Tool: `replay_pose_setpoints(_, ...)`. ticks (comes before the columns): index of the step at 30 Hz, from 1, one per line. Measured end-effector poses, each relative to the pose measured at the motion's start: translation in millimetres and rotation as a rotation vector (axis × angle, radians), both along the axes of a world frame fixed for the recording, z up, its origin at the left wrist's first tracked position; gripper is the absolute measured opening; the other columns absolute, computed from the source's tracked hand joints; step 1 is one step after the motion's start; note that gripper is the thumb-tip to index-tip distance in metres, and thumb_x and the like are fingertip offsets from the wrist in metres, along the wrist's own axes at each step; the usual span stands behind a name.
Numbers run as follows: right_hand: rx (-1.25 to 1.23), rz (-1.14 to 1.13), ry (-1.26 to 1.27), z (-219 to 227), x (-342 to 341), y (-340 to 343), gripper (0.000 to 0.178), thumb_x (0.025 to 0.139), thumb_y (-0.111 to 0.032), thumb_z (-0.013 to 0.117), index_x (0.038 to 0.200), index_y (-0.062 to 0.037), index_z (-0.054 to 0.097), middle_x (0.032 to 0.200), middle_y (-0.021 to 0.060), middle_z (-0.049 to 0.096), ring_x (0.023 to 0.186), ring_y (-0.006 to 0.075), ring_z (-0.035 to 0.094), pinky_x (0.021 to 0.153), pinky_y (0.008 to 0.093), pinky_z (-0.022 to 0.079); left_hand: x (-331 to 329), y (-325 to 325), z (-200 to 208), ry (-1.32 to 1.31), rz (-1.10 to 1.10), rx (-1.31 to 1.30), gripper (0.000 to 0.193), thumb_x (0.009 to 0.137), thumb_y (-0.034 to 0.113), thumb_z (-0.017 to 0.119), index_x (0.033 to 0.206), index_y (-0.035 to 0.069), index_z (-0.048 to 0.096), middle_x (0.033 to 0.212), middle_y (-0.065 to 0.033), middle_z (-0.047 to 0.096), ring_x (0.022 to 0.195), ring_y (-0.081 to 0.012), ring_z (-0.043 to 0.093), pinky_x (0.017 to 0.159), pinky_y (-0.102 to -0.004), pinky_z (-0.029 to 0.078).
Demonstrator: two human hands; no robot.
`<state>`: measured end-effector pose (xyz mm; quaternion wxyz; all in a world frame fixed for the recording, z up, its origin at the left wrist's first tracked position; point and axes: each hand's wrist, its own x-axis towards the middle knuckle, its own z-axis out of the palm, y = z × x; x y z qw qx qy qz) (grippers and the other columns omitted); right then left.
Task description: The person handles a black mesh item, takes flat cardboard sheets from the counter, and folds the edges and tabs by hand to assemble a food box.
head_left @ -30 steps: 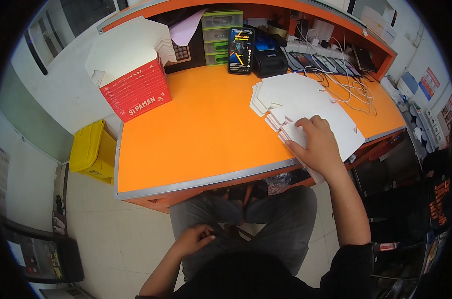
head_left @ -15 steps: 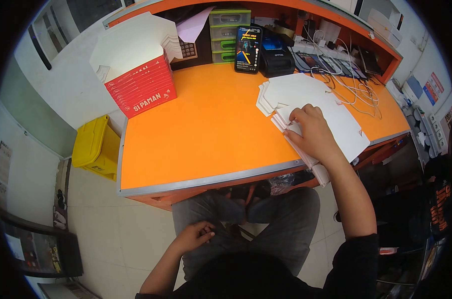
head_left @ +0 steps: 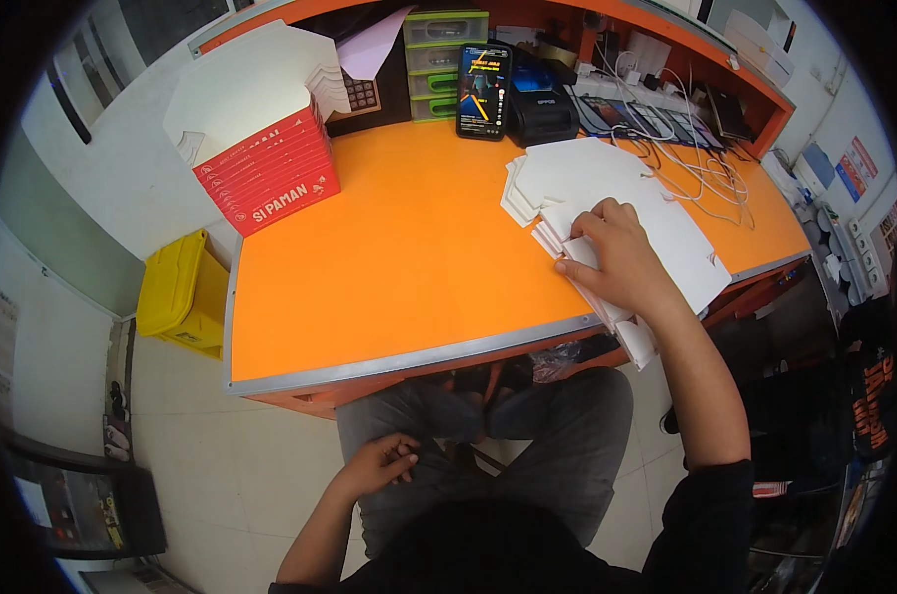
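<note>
Even, fairly bright indoor light covers the bench (head_left: 409, 267) left of the right hand (head_left: 621, 259), its source out of view. Beneath that hand, the white cardboard blanks (head_left: 607, 168) look pale, with little surface detail; beyond it, the smartphone (head_left: 483, 94) has a glowing screen. Nearer the body, the black sleeve (head_left: 704, 520) sinks into darkness. Fisheye distortion bows the bench's metal edging (head_left: 419, 361) nearside of the hand, and black vignetting swallows the corners.

Boxes (head_left: 270, 178) stand left of cardboard sheets (head_left: 607, 173) on desk (head_left: 399, 267)

The right hand (head_left: 621, 259) partly hides white cardboard (head_left: 607, 178).
</note>
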<state>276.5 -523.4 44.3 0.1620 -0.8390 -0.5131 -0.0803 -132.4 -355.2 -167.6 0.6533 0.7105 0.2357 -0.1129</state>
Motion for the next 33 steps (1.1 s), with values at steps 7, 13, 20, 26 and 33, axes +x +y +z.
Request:
replay_pose_setpoints(7, -0.004, 0.005, -0.014, 1, 2, 0, 0.037, 0.082, -0.031, 0.082, 0.105, -0.0059, 0.070, 0.110, 0.0154, 0.059, 0.110, 0.0341, 0.054, 0.094, 0.0437, 0.048, 2, 0, 1, 0.013, 0.020, -0.055, 0.032, 0.104, 0.017, 0.064, 0.132, 0.001, 0.059, 0.100, -0.0077, 0.069, 0.083, -0.0146, 0.073, 0.066, -0.0270, 0.055)
replay_pose_setpoints(13, -0.037, 0.025, 0.029, 4, 5, 2, 0.032, 0.082, -0.030, 0.082, 0.102, -0.0074, 0.070, 0.108, 0.0143, 0.059, 0.109, 0.0340, 0.055, 0.093, 0.0433, 0.048, 1, 1, 0, 0.012, 0.032, -0.062, 0.032, 0.104, 0.014, 0.063, 0.132, 0.001, 0.059, 0.101, -0.0072, 0.069, 0.083, -0.0145, 0.073, 0.067, -0.0268, 0.055)
replay_pose_setpoints(20, -0.021, 0.012, 0.114, 4, 6, 1, 0.030, 0.081, -0.023, 0.081, 0.101, -0.0062, 0.067, 0.108, 0.0143, 0.058, 0.112, 0.0335, 0.052, 0.097, 0.0409, 0.045, 0, 2, 0, 0.003, 0.034, -0.075, 0.032, 0.103, 0.011, 0.062, 0.133, 0.000, 0.057, 0.102, -0.0063, 0.069, 0.084, -0.0148, 0.073, 0.068, -0.0267, 0.055)
replay_pose_setpoints(26, 0.022, 0.030, 0.122, 1, 7, -2, 0.028, 0.082, -0.023, 0.080, 0.101, -0.0057, 0.068, 0.107, 0.0144, 0.058, 0.111, 0.0337, 0.054, 0.097, 0.0410, 0.046, -1, 5, -6, -0.007, 0.019, -0.088, 0.031, 0.104, 0.012, 0.062, 0.132, 0.000, 0.057, 0.102, -0.0075, 0.069, 0.083, -0.0153, 0.073, 0.068, -0.0272, 0.056)
replay_pose_setpoints(33, 0.076, 0.049, 0.129, -1, 7, -5, 0.026, 0.082, -0.021, 0.079, 0.099, -0.0044, 0.068, 0.103, 0.0143, 0.059, 0.109, 0.0337, 0.055, 0.095, 0.0414, 0.047, -1, 5, -7, -0.008, 0.013, -0.085, 0.032, 0.104, 0.015, 0.063, 0.133, 0.000, 0.057, 0.101, -0.0082, 0.069, 0.083, -0.0157, 0.073, 0.068, -0.0276, 0.056)
